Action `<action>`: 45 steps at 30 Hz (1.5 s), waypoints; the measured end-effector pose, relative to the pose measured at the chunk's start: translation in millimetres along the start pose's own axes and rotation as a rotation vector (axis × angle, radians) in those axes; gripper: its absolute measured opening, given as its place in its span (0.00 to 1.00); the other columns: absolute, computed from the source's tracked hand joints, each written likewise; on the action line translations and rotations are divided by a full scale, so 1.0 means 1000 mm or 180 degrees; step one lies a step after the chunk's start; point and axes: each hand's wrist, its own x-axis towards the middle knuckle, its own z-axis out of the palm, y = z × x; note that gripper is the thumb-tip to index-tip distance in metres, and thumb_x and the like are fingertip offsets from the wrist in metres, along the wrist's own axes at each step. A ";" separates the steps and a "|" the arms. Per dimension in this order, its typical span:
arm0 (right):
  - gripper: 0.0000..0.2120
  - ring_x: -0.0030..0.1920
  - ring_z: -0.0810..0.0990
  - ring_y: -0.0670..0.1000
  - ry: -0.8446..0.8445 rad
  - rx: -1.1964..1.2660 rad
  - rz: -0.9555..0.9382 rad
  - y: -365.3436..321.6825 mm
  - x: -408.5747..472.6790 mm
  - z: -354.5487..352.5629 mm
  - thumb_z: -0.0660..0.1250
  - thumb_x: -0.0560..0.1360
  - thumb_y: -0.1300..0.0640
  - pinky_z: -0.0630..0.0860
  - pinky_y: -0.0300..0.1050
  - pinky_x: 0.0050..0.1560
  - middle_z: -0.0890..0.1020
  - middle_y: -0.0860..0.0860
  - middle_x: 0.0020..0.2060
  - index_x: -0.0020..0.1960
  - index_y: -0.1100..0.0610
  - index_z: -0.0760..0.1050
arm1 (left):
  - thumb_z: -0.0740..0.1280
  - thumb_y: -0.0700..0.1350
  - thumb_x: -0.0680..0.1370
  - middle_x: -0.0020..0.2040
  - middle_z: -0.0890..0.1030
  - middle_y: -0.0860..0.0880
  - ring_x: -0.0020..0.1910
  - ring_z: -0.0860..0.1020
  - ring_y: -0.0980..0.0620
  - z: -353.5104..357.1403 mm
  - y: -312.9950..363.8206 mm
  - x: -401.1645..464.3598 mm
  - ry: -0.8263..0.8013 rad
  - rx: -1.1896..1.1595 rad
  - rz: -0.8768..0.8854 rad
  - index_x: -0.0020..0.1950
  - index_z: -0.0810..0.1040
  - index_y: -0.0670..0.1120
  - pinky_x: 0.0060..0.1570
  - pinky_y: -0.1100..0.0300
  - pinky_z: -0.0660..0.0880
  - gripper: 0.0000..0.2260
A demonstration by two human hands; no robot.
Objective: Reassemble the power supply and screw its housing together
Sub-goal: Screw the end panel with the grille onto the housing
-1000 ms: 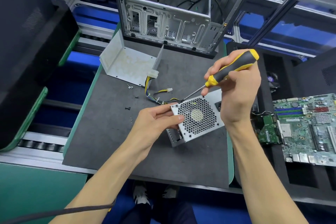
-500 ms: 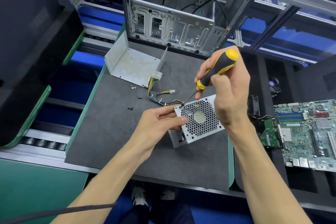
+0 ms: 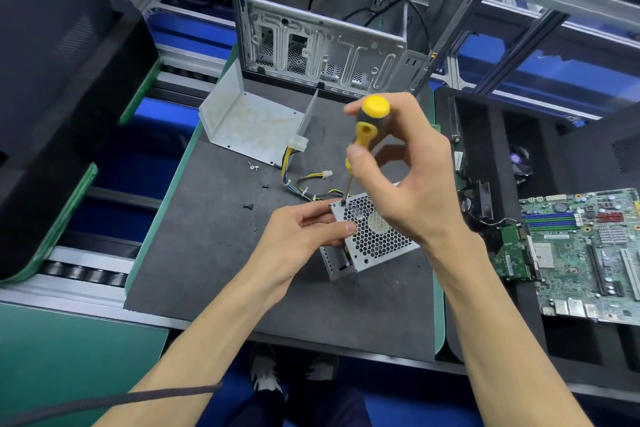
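The left hand (image 3: pixel 304 236) grips the near left edge of the power supply (image 3: pixel 372 241), thumb curled onto its honeycomb grille, fingers wrapped behind. The box sits tilted on the grey mat (image 3: pixel 214 253), mid-table. At 1 o'clock from that hand, the right hand (image 3: pixel 405 177) pinches a yellow-and-black screwdriver (image 3: pixel 363 135), fingers clamped round the handle; it stands nearly upright with its tip on the grille's far left corner. A bundle of wires (image 3: pixel 298 184) runs from the box toward 11 o'clock. Loose screws (image 3: pixel 253 167) lie at 10 o'clock. Beyond them sits a bent metal cover (image 3: pixel 249 125), then an open computer case (image 3: pixel 329 45). At 3 o'clock lies a circuit board (image 3: pixel 588 253).
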 end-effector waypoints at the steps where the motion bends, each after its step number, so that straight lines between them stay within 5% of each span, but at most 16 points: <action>1: 0.08 0.38 0.79 0.53 0.0028 -0.0077 0.0008 0.000 0.000 0.001 0.68 0.77 0.60 0.79 0.51 0.39 0.79 0.52 0.40 0.55 0.62 0.75 | 0.74 0.36 0.75 0.51 0.87 0.44 0.53 0.85 0.45 0.000 0.000 0.000 0.0006 0.0004 0.0002 0.59 0.84 0.43 0.55 0.57 0.81 0.13; 6: 0.08 0.41 0.79 0.60 0.0245 0.0559 0.0350 0.001 -0.002 0.011 0.68 0.79 0.64 0.78 0.56 0.46 0.78 0.58 0.41 0.48 0.59 0.68 | 0.73 0.35 0.75 0.52 0.87 0.43 0.54 0.85 0.43 0.000 0.001 -0.001 0.0002 0.0000 -0.0012 0.59 0.83 0.42 0.54 0.58 0.81 0.13; 9: 0.12 0.39 0.82 0.57 0.0216 0.1327 0.0529 -0.001 -0.005 0.016 0.62 0.81 0.70 0.79 0.48 0.44 0.83 0.56 0.45 0.51 0.55 0.64 | 0.74 0.35 0.75 0.52 0.87 0.43 0.54 0.85 0.43 0.000 0.001 -0.001 0.0021 0.0015 -0.0023 0.58 0.84 0.42 0.56 0.56 0.81 0.12; 11: 0.09 0.34 0.76 0.52 0.0167 0.1440 0.0589 -0.003 -0.006 0.019 0.60 0.82 0.67 0.74 0.42 0.39 0.80 0.50 0.39 0.57 0.55 0.66 | 0.74 0.36 0.75 0.52 0.87 0.43 0.55 0.84 0.42 -0.001 0.000 -0.001 0.0017 0.0021 -0.0038 0.58 0.84 0.42 0.58 0.53 0.80 0.13; 15: 0.16 0.35 0.66 0.50 0.0184 0.1786 0.0810 -0.005 -0.002 0.019 0.52 0.85 0.51 0.67 0.46 0.39 0.69 0.49 0.34 0.69 0.47 0.70 | 0.74 0.36 0.75 0.53 0.87 0.43 0.56 0.84 0.42 -0.001 -0.001 0.000 -0.0006 0.0001 -0.0051 0.59 0.84 0.42 0.58 0.53 0.80 0.13; 18: 0.17 0.36 0.72 0.51 0.0280 0.1754 0.0841 -0.010 -0.003 0.019 0.51 0.85 0.49 0.69 0.47 0.42 0.74 0.50 0.36 0.65 0.53 0.73 | 0.74 0.36 0.75 0.53 0.87 0.44 0.56 0.84 0.42 -0.001 0.000 -0.001 -0.0002 0.0025 -0.0054 0.59 0.84 0.42 0.59 0.53 0.80 0.12; 21: 0.02 0.40 0.83 0.53 0.0403 0.1854 0.0615 -0.016 -0.002 0.017 0.60 0.84 0.60 0.76 0.41 0.44 0.82 0.54 0.41 0.55 0.59 0.68 | 0.74 0.36 0.75 0.53 0.87 0.43 0.55 0.84 0.42 0.000 -0.001 -0.001 0.0020 0.0036 -0.0044 0.59 0.83 0.41 0.58 0.53 0.80 0.13; 23: 0.07 0.35 0.80 0.50 0.0482 0.1780 0.0707 -0.016 0.003 0.017 0.62 0.82 0.64 0.75 0.39 0.39 0.81 0.49 0.37 0.52 0.56 0.65 | 0.74 0.36 0.75 0.53 0.87 0.43 0.55 0.85 0.42 0.001 -0.001 -0.002 0.0036 0.0024 -0.0037 0.59 0.83 0.40 0.57 0.54 0.81 0.12; 25: 0.03 0.34 0.72 0.48 0.0376 0.1861 0.0753 -0.016 0.005 0.018 0.60 0.83 0.59 0.70 0.41 0.36 0.75 0.46 0.34 0.56 0.55 0.67 | 0.73 0.36 0.75 0.53 0.87 0.43 0.55 0.84 0.42 0.001 -0.001 -0.002 0.0041 0.0013 -0.0041 0.58 0.84 0.41 0.57 0.55 0.80 0.12; 28: 0.15 0.38 0.69 0.48 0.0253 0.1983 0.0922 -0.013 0.006 0.016 0.52 0.84 0.56 0.67 0.42 0.42 0.73 0.49 0.39 0.66 0.56 0.71 | 0.73 0.36 0.75 0.53 0.87 0.43 0.55 0.84 0.42 0.001 -0.001 -0.002 0.0045 0.0012 -0.0040 0.58 0.84 0.41 0.59 0.54 0.80 0.12; 33: 0.04 0.40 0.82 0.52 0.0406 0.1772 0.0748 -0.016 0.004 0.014 0.60 0.83 0.66 0.79 0.44 0.45 0.82 0.53 0.42 0.56 0.60 0.68 | 0.73 0.36 0.75 0.53 0.87 0.43 0.54 0.85 0.42 0.002 -0.001 -0.003 0.0060 -0.0012 -0.0010 0.58 0.84 0.40 0.56 0.57 0.81 0.11; 36: 0.04 0.34 0.73 0.48 0.0515 0.1721 0.0761 -0.017 0.005 0.016 0.62 0.82 0.61 0.71 0.40 0.36 0.75 0.46 0.35 0.55 0.56 0.67 | 0.73 0.36 0.75 0.52 0.87 0.43 0.54 0.85 0.42 0.002 -0.001 -0.003 0.0061 -0.0028 0.0010 0.57 0.84 0.41 0.53 0.59 0.81 0.11; 39: 0.13 0.37 0.69 0.47 0.0331 0.1859 0.0974 -0.018 0.008 0.017 0.53 0.84 0.55 0.67 0.41 0.40 0.73 0.45 0.37 0.64 0.54 0.73 | 0.73 0.36 0.76 0.53 0.87 0.44 0.55 0.84 0.42 0.002 -0.001 -0.004 0.0066 -0.0012 0.0008 0.57 0.84 0.41 0.54 0.57 0.81 0.11; 45: 0.04 0.45 0.86 0.55 0.0438 0.1752 0.0727 -0.022 0.005 0.014 0.60 0.84 0.65 0.80 0.45 0.49 0.84 0.56 0.45 0.57 0.63 0.72 | 0.73 0.36 0.76 0.53 0.87 0.43 0.55 0.84 0.42 0.002 -0.002 -0.003 0.0074 -0.0024 -0.0001 0.57 0.84 0.40 0.54 0.57 0.81 0.11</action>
